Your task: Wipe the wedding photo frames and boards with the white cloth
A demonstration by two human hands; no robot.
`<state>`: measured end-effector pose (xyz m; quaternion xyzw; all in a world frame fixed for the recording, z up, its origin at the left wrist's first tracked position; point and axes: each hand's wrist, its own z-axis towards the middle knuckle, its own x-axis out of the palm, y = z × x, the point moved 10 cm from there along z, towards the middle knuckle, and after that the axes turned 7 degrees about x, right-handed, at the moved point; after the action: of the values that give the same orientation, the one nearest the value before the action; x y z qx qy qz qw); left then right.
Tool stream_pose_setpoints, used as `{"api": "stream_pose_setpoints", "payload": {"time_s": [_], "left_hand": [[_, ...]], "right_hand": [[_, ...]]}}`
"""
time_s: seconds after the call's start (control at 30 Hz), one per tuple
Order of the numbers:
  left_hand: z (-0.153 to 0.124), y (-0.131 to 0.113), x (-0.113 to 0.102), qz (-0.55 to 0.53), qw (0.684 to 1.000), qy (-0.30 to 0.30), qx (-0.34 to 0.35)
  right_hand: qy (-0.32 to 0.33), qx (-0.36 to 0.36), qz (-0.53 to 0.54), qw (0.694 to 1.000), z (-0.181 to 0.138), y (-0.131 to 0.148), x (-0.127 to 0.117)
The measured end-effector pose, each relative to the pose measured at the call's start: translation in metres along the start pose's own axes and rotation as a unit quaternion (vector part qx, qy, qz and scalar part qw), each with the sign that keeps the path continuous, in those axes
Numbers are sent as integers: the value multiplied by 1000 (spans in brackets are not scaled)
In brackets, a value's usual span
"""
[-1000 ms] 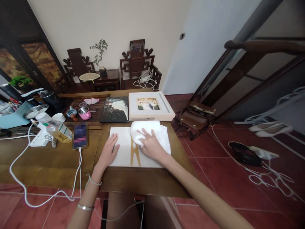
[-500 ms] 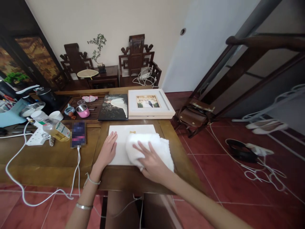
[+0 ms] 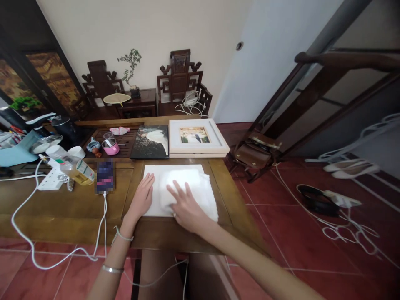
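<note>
A flat white board or panel (image 3: pixel 156 168) lies on the wooden table in front of me. My left hand (image 3: pixel 143 198) is open and rests flat on the panel's left edge. Over the panel's middle and right, a folded white towel (image 3: pixel 204 196) is pressed down by my right hand (image 3: pixel 186 210). Some fingers of that hand spread across the cloth, while its thumb side is tucked low and partly out of sight. The towel hides much of the panel and hangs past its right side.
Behind the panel lie a dark photo panel (image 3: pixel 148 143) and a framed picture (image 3: pixel 196 143) on a box. To the left are a phone (image 3: pixel 105 177) on a cable, a tilted bottle (image 3: pixel 76 168), a power strip (image 3: pixel 51 179) and a pink cup (image 3: pixel 111 146). A chair holds a brown bag (image 3: pixel 254 156).
My right hand and the towel have slid left across the panel, covering the small gold mark near its top. My left hand stays in place on the panel.
</note>
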<state>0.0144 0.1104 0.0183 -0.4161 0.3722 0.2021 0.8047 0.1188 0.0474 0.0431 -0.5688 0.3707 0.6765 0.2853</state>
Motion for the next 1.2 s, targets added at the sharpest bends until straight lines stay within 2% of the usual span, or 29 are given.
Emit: {"api": "stream_pose_setpoints", "payload": {"time_s": [0.17, 0.3, 0.4, 0.57, 0.67, 0.73, 0.83, 1.03, 1.13, 1.2], "left_hand": [[0, -2, 0, -6, 1000, 0, 0], [0, -3, 2, -3, 1000, 12, 1], [0, -3, 2, 2, 1000, 16, -1], [0, -2, 1, -5, 1000, 6, 2], [0, -1, 1, -11, 1000, 5, 0], [0, 1, 1, -13, 1000, 1, -9], [-1, 3, -1, -20, 999, -15, -21], [-2, 2, 0, -35, 999, -19, -19], [-2, 2, 1, -32, 999, -10, -23], [-2, 2, 2, -25, 999, -7, -22]], "right_hand": [[52, -45, 64, 996, -52, 34, 2], [53, -61, 102, 991, -57, 27, -3], [26, -26, 105, 994, -31, 0, -9], [-10, 26, 54, 998, 39, -39, -18], [-16, 50, 21, 998, 67, -45, -17], [-23, 43, 1, 999, 70, -37, -15], [-24, 0, -9, 1000, 50, -13, -8], [31, -75, 45, 996, -26, 37, -1], [51, -87, 98, 990, -43, 39, -7], [38, -67, 125, 989, -38, 24, -15]]}}
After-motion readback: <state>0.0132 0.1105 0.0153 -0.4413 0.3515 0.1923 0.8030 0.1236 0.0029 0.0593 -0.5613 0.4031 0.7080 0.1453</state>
